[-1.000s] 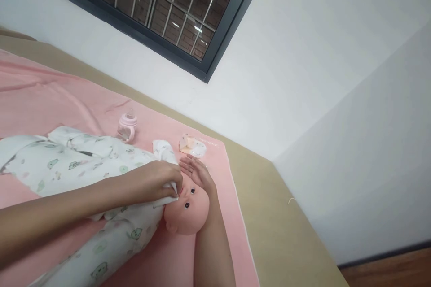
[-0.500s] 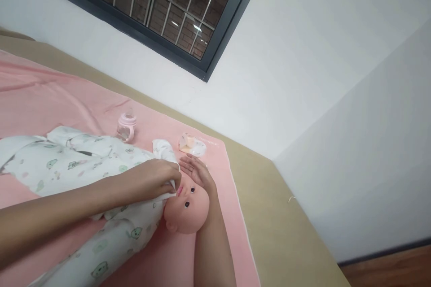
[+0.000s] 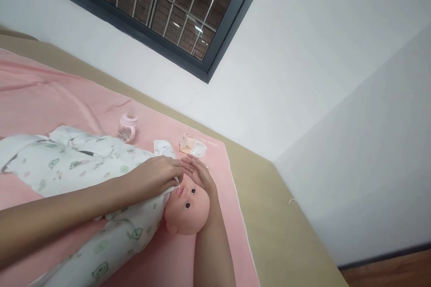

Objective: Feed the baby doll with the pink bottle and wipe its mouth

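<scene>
A baby doll (image 3: pixel 188 213) lies on its back on a pink blanket (image 3: pixel 161 260), dressed in a white printed romper (image 3: pixel 84 168). My left hand (image 3: pixel 163 172) reaches across its chest, fingers pinched on a bit of white cloth (image 3: pixel 176 182) beside the doll's mouth. Whether this cloth is the romper's collar or a separate piece, I cannot tell. My right hand (image 3: pixel 197 171) rests open by the far side of the doll's head, palm up with fingers stretched out. The right forearm runs along the top of the head.
A pink baby bottle with handles (image 3: pixel 128 126) stands on the blanket beyond the doll. Near my right fingertips lies a small patterned packet (image 3: pixel 192 145). A tan surface (image 3: pixel 269 215) borders the blanket, against a white wall (image 3: pixel 286 76) with a barred window (image 3: pixel 161 9).
My left fingers have shifted slightly up and right at the doll's chin, still pinching the cloth. The right hand and the doll keep nearly the same place.
</scene>
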